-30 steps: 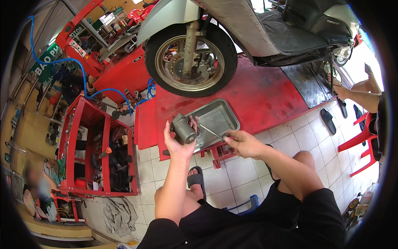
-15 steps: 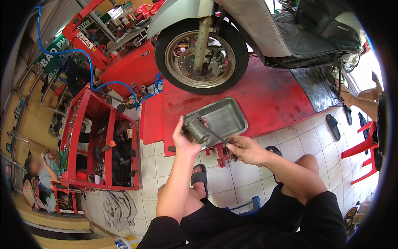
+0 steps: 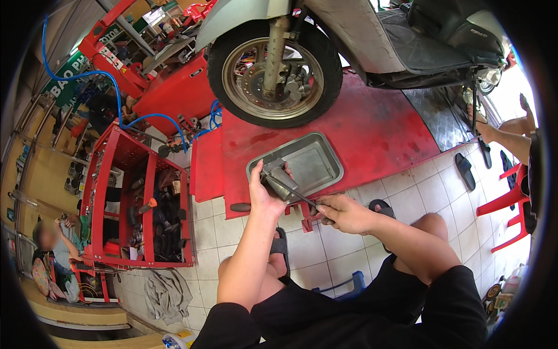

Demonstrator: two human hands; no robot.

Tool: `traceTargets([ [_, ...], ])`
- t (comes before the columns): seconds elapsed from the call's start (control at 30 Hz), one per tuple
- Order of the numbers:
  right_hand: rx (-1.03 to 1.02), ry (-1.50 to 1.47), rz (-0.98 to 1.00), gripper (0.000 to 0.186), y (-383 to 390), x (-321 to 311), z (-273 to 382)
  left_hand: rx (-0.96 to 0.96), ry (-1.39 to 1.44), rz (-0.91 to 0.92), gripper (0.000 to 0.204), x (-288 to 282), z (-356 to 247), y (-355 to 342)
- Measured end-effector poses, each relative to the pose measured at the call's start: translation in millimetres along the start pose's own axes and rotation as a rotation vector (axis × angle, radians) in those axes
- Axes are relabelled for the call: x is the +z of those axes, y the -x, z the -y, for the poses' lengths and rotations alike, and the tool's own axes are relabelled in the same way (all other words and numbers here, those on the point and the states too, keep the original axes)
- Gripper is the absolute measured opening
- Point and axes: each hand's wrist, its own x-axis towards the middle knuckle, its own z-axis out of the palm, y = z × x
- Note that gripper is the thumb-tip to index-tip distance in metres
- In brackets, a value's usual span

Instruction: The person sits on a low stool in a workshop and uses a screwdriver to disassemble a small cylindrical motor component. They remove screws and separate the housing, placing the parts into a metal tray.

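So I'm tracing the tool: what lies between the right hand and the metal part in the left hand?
In the head view, a thin dark rod spans from the right hand to the metal part.

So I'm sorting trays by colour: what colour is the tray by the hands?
Plain silver-grey metal: the tray, resting on the red lift platform, shows best in the head view.

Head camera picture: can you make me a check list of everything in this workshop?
Surface: red lift platform over a white tiled floor.
Job's things: grey metal part in the left hand; thin rod-like tool in the right hand, tip at the part; metal tray behind.
Clutter: rag on the floor; sandals.
Grippers: both hands closed on their things.
Cables: blue hose.
Surroundings: scooter front wheel, red tool cart, red chair, other people at the edges.
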Motion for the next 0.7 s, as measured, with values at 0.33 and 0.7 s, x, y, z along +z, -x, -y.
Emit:
traceTargets([
  [0.33, 0.152, -0.406, 0.194, 0.029, -6.3, -6.7, -9.8, -0.004, 0.063, 0.022, 0.046, 4.9, 4.0, 0.6],
  [0.7, 0.151, -0.453, 0.212, 0.029, -2.5, -9.0, -12.7, 0.000, 0.076, 0.004, 0.050, 4.1, 3.1, -2.2],
])
